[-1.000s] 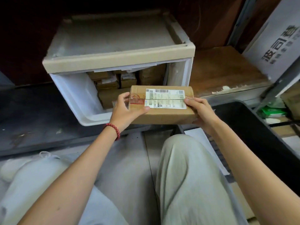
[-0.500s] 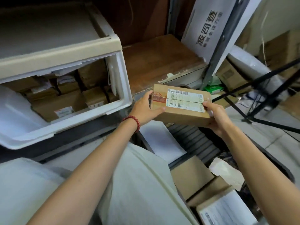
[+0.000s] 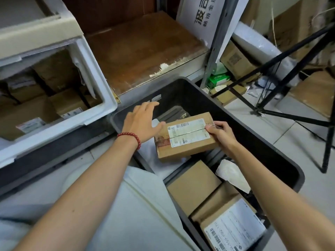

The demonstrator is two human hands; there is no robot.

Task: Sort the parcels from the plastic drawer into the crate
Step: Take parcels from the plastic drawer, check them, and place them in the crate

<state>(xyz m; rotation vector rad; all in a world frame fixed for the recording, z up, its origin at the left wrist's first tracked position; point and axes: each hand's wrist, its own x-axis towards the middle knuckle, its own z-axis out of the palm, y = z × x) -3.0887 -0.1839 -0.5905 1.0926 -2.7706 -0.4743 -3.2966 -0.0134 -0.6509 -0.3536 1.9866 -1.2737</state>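
The parcel (image 3: pixel 184 136) in the right hand (image 3: pixel 222 134) is matt brown cardboard with a smooth white paper label. Beneath it, the crate (image 3: pixel 282 158) is matt black plastic. Left of the left hand (image 3: pixel 141 124), the drawer (image 3: pixel 101 113) is smooth, faintly glossy white plastic.

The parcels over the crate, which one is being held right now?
The labelled parcel, gripped at its right end by the right hand; the other boxes lie loose in the crate.

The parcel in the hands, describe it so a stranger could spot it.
Find the dark crate right of the white drawer. Above its far end, the right hand holds a brown parcel. Unlike the parcels lying below, it is raised and tilted.
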